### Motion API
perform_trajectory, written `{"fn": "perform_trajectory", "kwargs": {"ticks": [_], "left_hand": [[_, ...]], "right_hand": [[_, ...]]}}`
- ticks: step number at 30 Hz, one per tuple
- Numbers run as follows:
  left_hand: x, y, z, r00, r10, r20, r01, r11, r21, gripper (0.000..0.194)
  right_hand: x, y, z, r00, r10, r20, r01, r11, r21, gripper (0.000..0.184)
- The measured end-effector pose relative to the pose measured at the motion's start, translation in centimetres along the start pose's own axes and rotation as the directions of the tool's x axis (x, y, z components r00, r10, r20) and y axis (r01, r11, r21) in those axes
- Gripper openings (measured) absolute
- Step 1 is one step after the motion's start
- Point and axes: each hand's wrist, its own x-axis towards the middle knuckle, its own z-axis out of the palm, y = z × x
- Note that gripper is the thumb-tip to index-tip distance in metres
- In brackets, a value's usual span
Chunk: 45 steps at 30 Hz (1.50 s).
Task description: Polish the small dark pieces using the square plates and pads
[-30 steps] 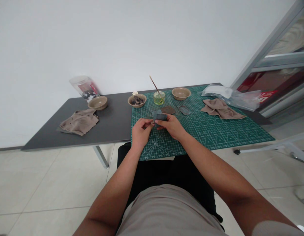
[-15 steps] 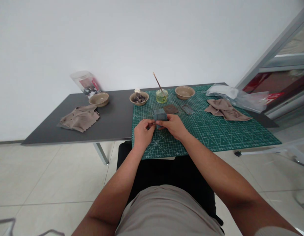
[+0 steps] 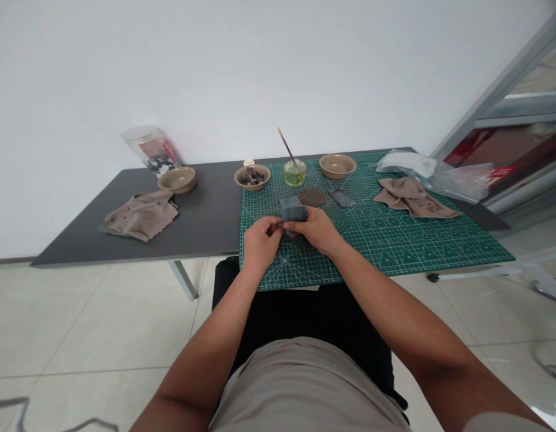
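Observation:
My right hand point(image 3: 319, 229) is closed around a bent grey-blue sheet that looks like sandpaper point(image 3: 290, 210), its thumb on the near side. My left hand point(image 3: 262, 241) meets it at the fingertips, in a pinch; whatever is between those fingers is too small to make out. Both hands are just above the green cutting mat point(image 3: 377, 240). Just beyond them lie a brown square sheet point(image 3: 311, 197) and a dark grey sheet point(image 3: 342, 197), flat on the mat.
Behind stand a bowl of dark small pieces point(image 3: 253, 178), a glass of yellow-green liquid point(image 3: 295, 174) with a brush point(image 3: 286, 144), and a tan bowl point(image 3: 337, 167). Cloths lie left point(image 3: 140, 216) and right point(image 3: 413, 198). A clear jar point(image 3: 152, 150) leans near another bowl point(image 3: 176, 180).
The view has shifted slightly. The grey-blue sheet is tilted a little differently in my right hand; both hands stay together in almost the same place.

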Motion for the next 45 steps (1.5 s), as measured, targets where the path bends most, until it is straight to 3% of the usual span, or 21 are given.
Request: {"fn": "perform_trajectory", "kwargs": {"ticks": [10,14,19,26,30,35,41,45], "left_hand": [[0.2,-0.38,0.12,0.999,-0.013,-0.04,0.003,0.971,-0.24,0.015],[0.39,-0.7,0.14,1.0,-0.002,-0.031,-0.005,0.973,-0.23,0.018],[0.57,-0.75,0.26,0.995,-0.099,0.009,0.099,0.978,-0.183,0.026],[0.38,-0.13,-0.09,0.989,-0.124,0.078,0.135,0.976,-0.17,0.005],[0.28,0.16,-0.39,0.991,-0.099,0.093,0.112,0.983,-0.146,0.01],[0.42,-0.06,-0.2,0.986,-0.094,0.141,0.117,0.979,-0.166,0.006],[0.16,-0.09,0.2,0.983,-0.138,0.12,0.161,0.965,-0.208,0.007],[0.1,0.08,0.09,0.989,-0.112,0.099,0.126,0.98,-0.152,0.01]], "right_hand": [[0.09,0.52,-0.2,0.996,-0.033,-0.078,0.043,0.991,0.13,0.036],[0.03,0.44,-0.19,0.994,-0.015,-0.11,0.035,0.981,0.19,0.034],[-0.15,0.19,-0.17,0.997,-0.011,-0.072,0.026,0.977,0.214,0.036],[-0.21,-0.06,-0.44,0.998,-0.057,0.039,0.053,0.995,0.085,0.031],[-0.12,-0.07,-0.48,0.995,-0.06,0.078,0.052,0.994,0.094,0.03],[0.03,0.31,-0.5,0.998,-0.053,0.038,0.05,0.996,0.074,0.03],[0.08,0.51,-0.36,0.999,-0.035,-0.023,0.037,0.996,0.083,0.031],[0.08,0.59,-0.43,0.998,-0.069,0.013,0.068,0.996,0.057,0.028]]}}
